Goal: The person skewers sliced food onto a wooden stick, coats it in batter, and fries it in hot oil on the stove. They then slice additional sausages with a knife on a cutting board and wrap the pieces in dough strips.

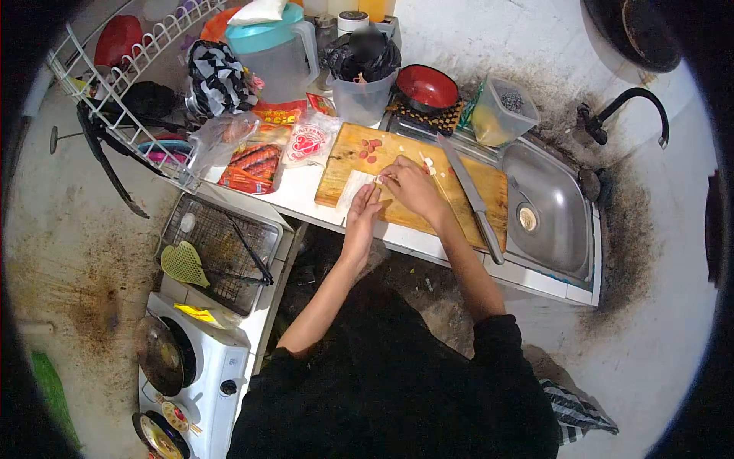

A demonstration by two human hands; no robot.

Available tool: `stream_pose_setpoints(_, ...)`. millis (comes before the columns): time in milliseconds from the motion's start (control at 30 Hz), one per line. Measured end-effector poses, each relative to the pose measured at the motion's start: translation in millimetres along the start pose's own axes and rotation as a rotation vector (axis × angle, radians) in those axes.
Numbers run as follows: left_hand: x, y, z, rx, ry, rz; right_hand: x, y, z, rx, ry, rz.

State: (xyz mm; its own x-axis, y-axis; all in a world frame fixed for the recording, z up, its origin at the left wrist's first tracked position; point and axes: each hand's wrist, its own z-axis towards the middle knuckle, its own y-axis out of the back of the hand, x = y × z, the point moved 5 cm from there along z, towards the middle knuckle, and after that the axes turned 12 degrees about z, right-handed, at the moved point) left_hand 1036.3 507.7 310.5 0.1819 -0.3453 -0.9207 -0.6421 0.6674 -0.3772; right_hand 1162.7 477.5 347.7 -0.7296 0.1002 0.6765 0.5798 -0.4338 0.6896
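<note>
A wooden cutting board (459, 200) lies on the counter beside the sink. Over its left part, my left hand (364, 206) and my right hand (413, 187) meet, fingertips pinched together on something small and pale that I cannot make out. Under and left of my left hand is a pale flat wrapper sheet (352, 184). Several round red sausage slices (370, 151) lie behind my hands. Small white pieces (428, 162) and a thin stick are right of my right hand. A large knife (472, 197) rests diagonally across the board's right side.
The metal sink (554, 222) and black faucet (631, 111) are at the right. Behind the board stand a red bowl (427, 86) and a plastic tub (361, 99). Food packets (252, 167) lie left of the board. A stove (210, 367) with pans is at lower left.
</note>
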Motion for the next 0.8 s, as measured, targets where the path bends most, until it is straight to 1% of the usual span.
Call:
stream_pose_setpoints(33, 2.3, 1.4, 1.9, -0.044, 0.032, -0.016, -1.1, -0.2, -1.5, 0.0, -0.002, -0.001)
stream_pose_setpoints(133, 2.1, 3.2, 4.9, -0.031, 0.01, 0.02, -6.8, 2.7, -5.3, -0.01, -0.028, 0.013)
stream_pose_setpoints(200, 0.8, 3.8, 5.0, -0.027, 0.018, 0.012, -12.3, 7.7, -5.5, 0.031, -0.1, 0.083)
stream_pose_setpoints(233, 0.8, 3.3, 5.0, -0.027, 0.024, 0.001, -13.5, 11.0, -6.2, 0.028, -0.103, 0.082)
stream_pose_setpoints(300, 1.4, 2.6, 5.5, -0.037, 0.016, 0.03, -16.6, 16.6, -7.1, 0.012, -0.169, 0.26)
stream_pose_setpoints(333, 1.3, 3.0, 5.3, -0.051, 0.007, 0.058, -15.2, 17.8, -8.9, 0.012, -0.169, 0.259)
stream_pose_setpoints(400, -1.0, -2.4, 3.7, -0.056, -0.007, 0.089, -7.0, 21.7, -16.6, -0.041, -0.184, 0.382)
stream_pose_setpoints(433, -1.7, -5.6, 2.2, -0.061, -0.017, 0.12, -0.4, 21.0, -21.3, -0.041, -0.184, 0.382)
stream_pose_setpoints(467, -1.1, -8.3, 1.0, -0.061, -0.018, 0.12, 8.1, 22.7, -26.3, -0.112, -0.204, 0.343)
stream_pose_setpoints(500, 0.8, -10.2, -0.5, -0.081, -0.002, 0.031, 15.1, 24.6, -31.6, -0.185, -0.223, 0.302)
stream_pose_setpoints(533, 3.4, -11.5, -2.4, -0.1, 0.016, -0.059, 20.8, 23.1, -37.1, -0.186, -0.225, 0.302)
stream_pose_setpoints(600, 5.5, -12.9, -5.2, -0.122, 0.003, -0.076, 34.2, 27.8, -47.6, -0.341, -0.111, 0.28)
stream_pose_setpoints(633, 6.4, -12.3, -6.8, -0.145, -0.009, -0.095, 36.8, 25.5, -51.5, -0.343, -0.114, 0.281)
stream_pose_setpoints(700, 5.6, -13.5, -9.3, -0.132, 0.014, -0.143, 38.3, 25.4, -58.6, -0.403, -0.136, 0.382)
stream_pose_setpoints(733, 5.8, -14.5, -10.6, -0.12, 0.034, -0.193, 39.5, 25.9, -61.1, -0.385, -0.17, 0.37)
stream_pose_setpoints(800, 5.6, -14.6, -12.0, -0.126, 0.012, -0.184, 41.2, 27.8, -63.9, -0.369, -0.208, 0.361)
